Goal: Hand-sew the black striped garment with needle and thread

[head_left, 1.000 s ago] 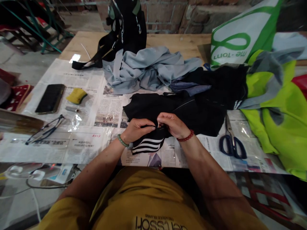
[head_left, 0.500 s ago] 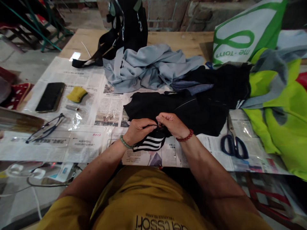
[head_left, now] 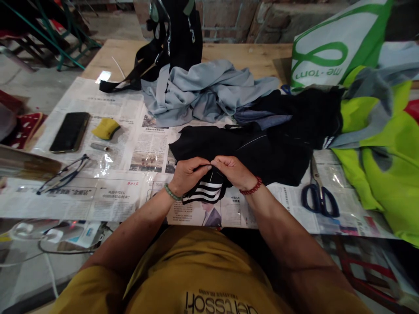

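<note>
- Ctr of frame: blk garment (head_left: pixel 209 141) w/ white stripes, spread on newspaper (head_left: pixel 111 207).
- Same spot: L hand (head_left: pixel 186 175), thumb & fingers pinching blk garment.
- Just right: R hand (head_left: pixel 234 171), fingertips clenched together, meeting L hand's; contents too small to tell.
- Right of frame: blue-handled scissors (head_left: pixel 316 185).
- Upper ctr: crumpled grey cloth (head_left: pixel 206 91).
- Left: phone (head_left: pixel 70 132), yellow pad (head_left: pixel 105 128).

The left hand (head_left: pixel 188 174) and right hand (head_left: pixel 233 170) meet, fingertips (head_left: pixel 206 162) pinched. Both forearms (head_left: pixel 139 231) slant in from the near side.
</note>
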A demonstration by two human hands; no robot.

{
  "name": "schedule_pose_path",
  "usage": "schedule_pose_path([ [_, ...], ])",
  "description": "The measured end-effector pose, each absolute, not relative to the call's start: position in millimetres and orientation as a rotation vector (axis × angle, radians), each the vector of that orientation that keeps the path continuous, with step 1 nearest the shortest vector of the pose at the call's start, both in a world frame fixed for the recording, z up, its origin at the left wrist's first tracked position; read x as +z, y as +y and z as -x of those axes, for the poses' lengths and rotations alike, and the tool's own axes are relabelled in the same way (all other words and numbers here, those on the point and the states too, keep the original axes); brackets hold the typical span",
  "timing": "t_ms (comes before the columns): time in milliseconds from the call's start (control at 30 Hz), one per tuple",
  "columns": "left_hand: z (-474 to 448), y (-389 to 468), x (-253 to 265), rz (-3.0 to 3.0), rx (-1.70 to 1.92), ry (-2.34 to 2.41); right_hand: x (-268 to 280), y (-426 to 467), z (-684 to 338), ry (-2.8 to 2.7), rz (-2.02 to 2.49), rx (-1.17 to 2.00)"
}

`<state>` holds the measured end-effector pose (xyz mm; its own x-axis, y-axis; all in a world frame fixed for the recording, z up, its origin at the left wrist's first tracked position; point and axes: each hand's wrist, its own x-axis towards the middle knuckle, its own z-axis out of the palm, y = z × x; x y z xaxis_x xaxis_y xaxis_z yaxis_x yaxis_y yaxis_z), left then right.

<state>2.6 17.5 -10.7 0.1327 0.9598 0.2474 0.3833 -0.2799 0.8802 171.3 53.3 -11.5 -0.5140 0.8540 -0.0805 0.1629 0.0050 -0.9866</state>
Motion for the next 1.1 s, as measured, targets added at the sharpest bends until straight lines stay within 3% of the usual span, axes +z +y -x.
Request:
schedule_pose_path([
  [267, 1, 25, -10, -1.406, 1.083, 1.245, -13, 58, -178, -1.571, 1.014, 1.406],
  [433, 4, 28, -9, -1.277, 1.123, 1.157, -10, 61, -188, -1.463, 1.018, 0.969],
  [600, 6, 29, -7, -1.016, 1.083, 1.18, -2, 51, -188, -1.817, 0.92, 0.607],
  [767, 6, 30, -7, -0.974, 1.098, 1.16, -4, 47, -178, -2.078, 0.746, 0.541],
  [1100, 6, 31, -14, -1.086, 1.06, 1.148, -12, 49, -173, -1.915, 0.786, 0.651],
])
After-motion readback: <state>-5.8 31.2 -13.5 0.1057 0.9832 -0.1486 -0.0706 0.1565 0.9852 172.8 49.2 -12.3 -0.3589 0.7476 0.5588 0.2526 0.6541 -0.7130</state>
